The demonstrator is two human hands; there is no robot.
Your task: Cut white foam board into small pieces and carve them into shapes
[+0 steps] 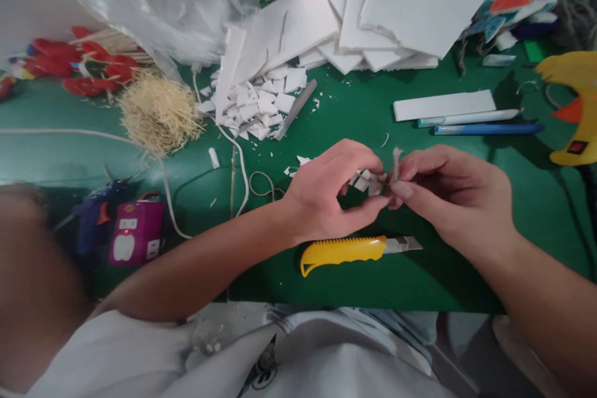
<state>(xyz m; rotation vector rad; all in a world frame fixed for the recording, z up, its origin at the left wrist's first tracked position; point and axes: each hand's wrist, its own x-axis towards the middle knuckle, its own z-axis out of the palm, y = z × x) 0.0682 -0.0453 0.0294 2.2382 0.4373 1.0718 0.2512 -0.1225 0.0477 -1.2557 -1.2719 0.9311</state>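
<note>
My left hand [333, 189] and my right hand [459, 193] meet over the green table, fingertips close together. A short, greyish, twisted piece of string [396, 163] stands up from the pinch of my right thumb and fingers. My left thumb and forefinger are closed at the same spot; what lies between them is hidden. Small white foam-board bits [361, 180] show behind my left fingers. Just below the hands lies a yellow box cutter [345, 253], its blade out and pointing right.
White foam-board sheets [298, 25] lean at the back beside a heap of broken bits [261, 102]. Two pens [485, 129] and a white strip [443, 104] lie right, near a yellow glue gun [571, 106]. Left are straw [158, 112], a purple power socket [137, 233] and a white cable [245, 174].
</note>
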